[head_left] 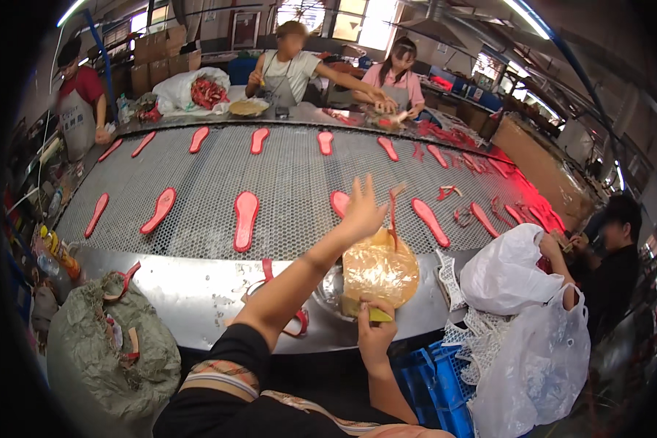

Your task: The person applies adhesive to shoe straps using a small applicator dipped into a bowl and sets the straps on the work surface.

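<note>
My left hand [365, 210] reaches out over the mesh conveyor belt [292, 171], fingers stretched and apart. A pink-red insole [339, 202] lies partly behind it. Just beside its thumb side is a narrow red strap [393, 219] with a tan end; whether the hand touches the strap I cannot tell. Closer to me, my right hand [377, 337] is closed around a flat brush [379, 314] with a yellow-green handle. The brush is at the near edge of a round, amber, shiny film-covered pan [390, 270]. Red straps [296, 323] lie on the metal ledge under my left forearm.
Pink insoles [246, 219] lie in two rows along the belt. A green sack [113, 343] stands at the left. White plastic bags [533, 350] and a blue crate [434, 383] are at the right. Co-workers stand across the belt and at both sides; one reaches into a bag.
</note>
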`<state>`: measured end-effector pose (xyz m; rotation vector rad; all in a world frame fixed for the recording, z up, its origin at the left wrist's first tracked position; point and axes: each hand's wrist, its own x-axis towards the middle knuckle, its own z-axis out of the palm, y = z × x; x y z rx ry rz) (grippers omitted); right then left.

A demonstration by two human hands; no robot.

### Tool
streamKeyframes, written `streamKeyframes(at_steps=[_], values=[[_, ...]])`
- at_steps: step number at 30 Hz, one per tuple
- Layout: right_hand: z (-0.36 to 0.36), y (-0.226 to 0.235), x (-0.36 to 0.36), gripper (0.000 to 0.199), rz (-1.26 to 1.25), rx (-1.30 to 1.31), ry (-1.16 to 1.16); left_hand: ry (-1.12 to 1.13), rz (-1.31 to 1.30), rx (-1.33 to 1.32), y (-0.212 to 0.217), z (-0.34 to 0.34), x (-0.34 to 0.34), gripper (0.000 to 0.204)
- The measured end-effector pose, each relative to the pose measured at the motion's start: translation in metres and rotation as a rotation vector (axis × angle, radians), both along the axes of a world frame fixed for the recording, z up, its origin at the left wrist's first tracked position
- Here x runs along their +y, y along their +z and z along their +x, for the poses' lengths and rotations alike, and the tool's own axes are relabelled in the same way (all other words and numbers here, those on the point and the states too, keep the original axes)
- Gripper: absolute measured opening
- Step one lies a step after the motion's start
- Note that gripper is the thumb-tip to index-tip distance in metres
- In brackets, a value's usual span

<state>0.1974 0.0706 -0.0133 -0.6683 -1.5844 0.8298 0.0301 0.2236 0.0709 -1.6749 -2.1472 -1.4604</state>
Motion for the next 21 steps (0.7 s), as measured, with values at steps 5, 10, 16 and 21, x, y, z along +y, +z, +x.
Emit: streamKeyframes(at_steps=[5,10,16,21], values=[[0.0,0.003,0.005,0.011,-0.208,0.14,0.062,-0.038,0.034,0.217,-0.031,-0.024,-0.178,0.079],[-0.011,0.015,0.013,0.01,-0.215,0.085,0.095,0.742,-0.367,0.365,-0.079,-0.086,-0.351,0.079],[-0.029,0.001,0.024,0.008,-0.127,-0.033,0.199,1.419,-0.938,0.192,-0.098,-0.14,-0.526,0.065],[-0.035,-0.01,0.022,0.008,-0.164,-0.078,0.242,1.373,-0.695,0.115,-0.116,-0.131,-0.578,0.033]])
